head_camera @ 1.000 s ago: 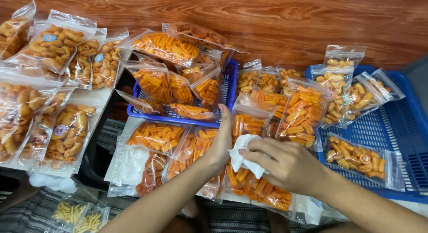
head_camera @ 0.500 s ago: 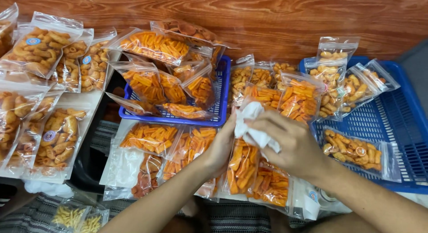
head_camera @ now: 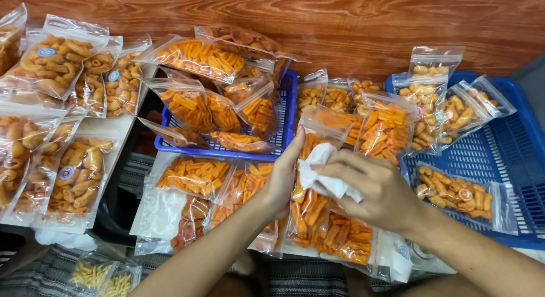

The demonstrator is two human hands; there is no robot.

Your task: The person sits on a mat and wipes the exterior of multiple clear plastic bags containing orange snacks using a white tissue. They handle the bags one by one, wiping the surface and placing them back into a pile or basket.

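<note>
Clear pouch of orange snack sticks stands roughly upright at centre, near edge of the scene, held between both hands. Left hand clasps its left edge, fingers running up the side; thumb is behind the bag, not visible. Right hand is closed on a crumpled white cloth and presses it against the pouch front, upper half. Cloth covers part of the pouch face; the bottom of the pouch blends into more orange packs lying under it, so the lower edge is hard to pick out. Just beyond the hands: small blue basket piled with orange-stick bags, its left and far walls buried under them. Right side: larger blue basket, cut off by the frame edge, with a bag of curled tan snacks lying in it and several upright bags of the same at its far left. Far left: rows of bags with pale brown curled snacks, some cut off at the frame edge. Near left: two small bags of yellow sticks, partly cropped. Wooden wall runs along the far side. Stickers on several bags too small to make out.
</note>
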